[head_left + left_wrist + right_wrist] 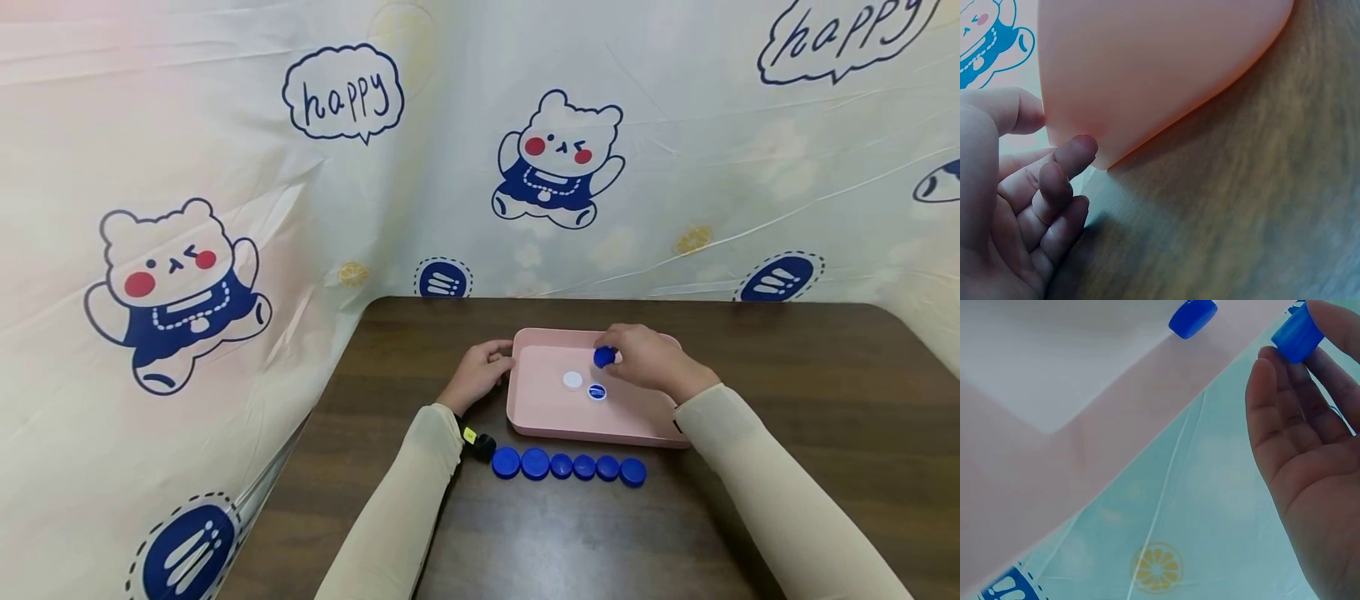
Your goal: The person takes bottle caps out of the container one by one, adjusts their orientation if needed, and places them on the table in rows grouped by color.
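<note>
A pink tray (540,417) lies on the table. My left hand (480,371) touches its left edge near the far corner; in the left wrist view the fingers of the left hand (1029,206) bend loosely against the tray's wall (1160,69). Over the tray, my right hand (648,358) pinches a blue bottle cap (604,357) between thumb and fingers. The right wrist view shows this blue cap (1299,336) at the fingertips. Inside the tray are a white round piece (572,381) and a white-rimmed cap with a blue printed top (597,392).
Several blue caps (561,466) stand in a row on the table in front of the tray, two at the left looking larger. A black wrist device (482,447) nearly meets the row's left end. Behind the brown table (787,400) hangs a printed cloth (675,150).
</note>
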